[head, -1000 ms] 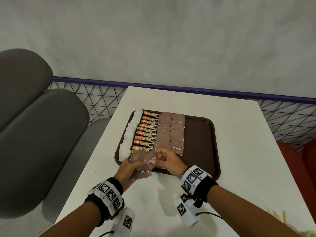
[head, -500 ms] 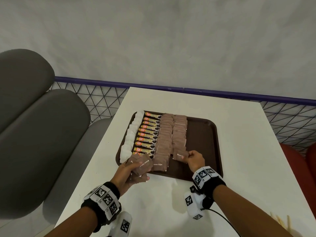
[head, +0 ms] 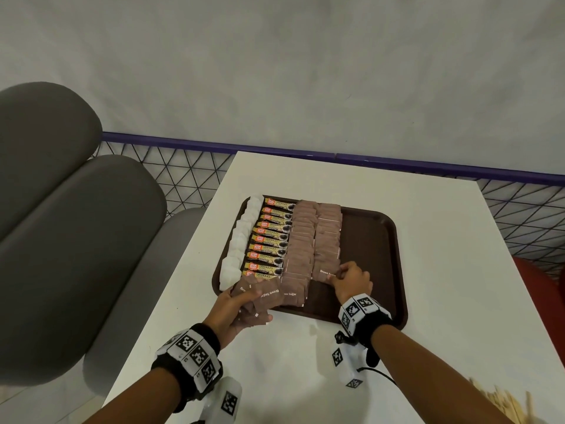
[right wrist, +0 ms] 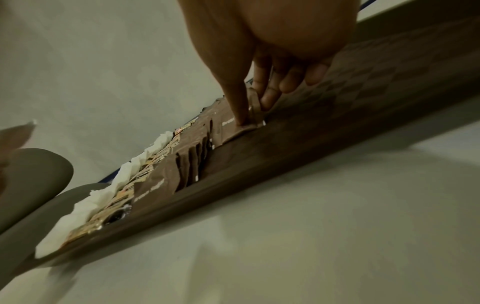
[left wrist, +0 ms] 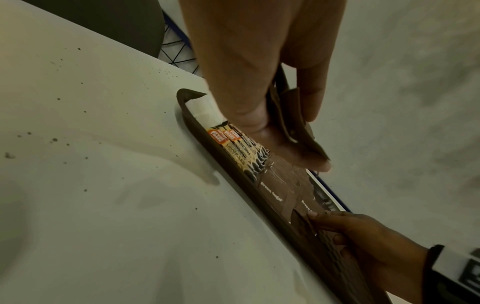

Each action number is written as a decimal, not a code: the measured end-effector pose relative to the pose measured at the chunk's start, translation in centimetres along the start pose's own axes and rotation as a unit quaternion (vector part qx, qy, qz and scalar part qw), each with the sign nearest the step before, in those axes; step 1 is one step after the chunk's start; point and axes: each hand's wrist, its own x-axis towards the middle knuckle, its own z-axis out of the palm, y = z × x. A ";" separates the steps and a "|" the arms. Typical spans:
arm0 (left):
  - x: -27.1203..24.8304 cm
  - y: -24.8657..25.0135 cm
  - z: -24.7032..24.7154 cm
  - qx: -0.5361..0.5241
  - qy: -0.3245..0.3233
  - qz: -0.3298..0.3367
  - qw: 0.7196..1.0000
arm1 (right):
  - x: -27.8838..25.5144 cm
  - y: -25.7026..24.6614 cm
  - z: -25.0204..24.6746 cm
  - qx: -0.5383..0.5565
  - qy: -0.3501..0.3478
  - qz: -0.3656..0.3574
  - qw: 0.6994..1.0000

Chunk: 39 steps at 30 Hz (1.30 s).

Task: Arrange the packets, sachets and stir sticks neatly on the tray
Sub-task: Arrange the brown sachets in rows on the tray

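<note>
A dark brown tray (head: 373,240) on the white table holds a column of white sachets (head: 240,244), a column of coffee granule sticks (head: 270,238) and two columns of brown sugar packets (head: 315,240). My left hand (head: 241,304) grips a fanned bunch of brown sugar packets (head: 260,296) over the tray's near left corner. My right hand (head: 342,275) pinches one brown sugar packet (head: 325,272) at the near end of the right column, its lower edge on the tray floor (right wrist: 311,139). The pinch (right wrist: 249,115) shows in the right wrist view.
Wooden stir sticks (head: 504,405) lie on the table at the near right edge. Grey padded seats (head: 76,234) stand to the left, a red seat (head: 544,286) to the right. A black mesh fence with a purple rail (head: 397,162) runs behind the table. The tray's right half is bare.
My right hand took one packet from the bunch in my left hand, carried it right and lowered it to the near end of the right column. My left hand stayed put.
</note>
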 end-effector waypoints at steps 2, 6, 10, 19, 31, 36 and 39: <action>0.0 0.1 0.0 0.003 -0.003 0.007 1.000 | -0.3 -0.1 -0.1 0.027 0.018 -0.009 0.999; 0.0 0.1 0.3 0.017 -0.008 0.022 1.000 | -1.5 -1.0 -0.6 0.069 0.035 -0.088 0.993; -0.1 0.1 0.7 0.020 -0.009 0.033 0.999 | -2.8 -2.6 -0.1 0.188 -0.061 -0.170 0.965; -0.8 0.3 1.2 0.023 -0.029 0.063 0.997 | -5.8 -4.8 0.3 0.279 -0.347 -0.176 0.878; -0.4 0.0 -0.1 0.017 -0.025 0.005 1.000 | -3.1 -3.8 -2.1 0.383 -0.217 -0.034 0.897; -0.3 -0.1 -1.0 0.008 -0.021 -0.005 1.000 | -0.5 -1.8 -4.3 0.132 -0.175 -0.110 0.969; -0.2 -0.1 -1.1 0.019 -0.010 -0.002 1.000 | 0.0 -1.3 -5.3 0.050 -0.185 -0.137 0.972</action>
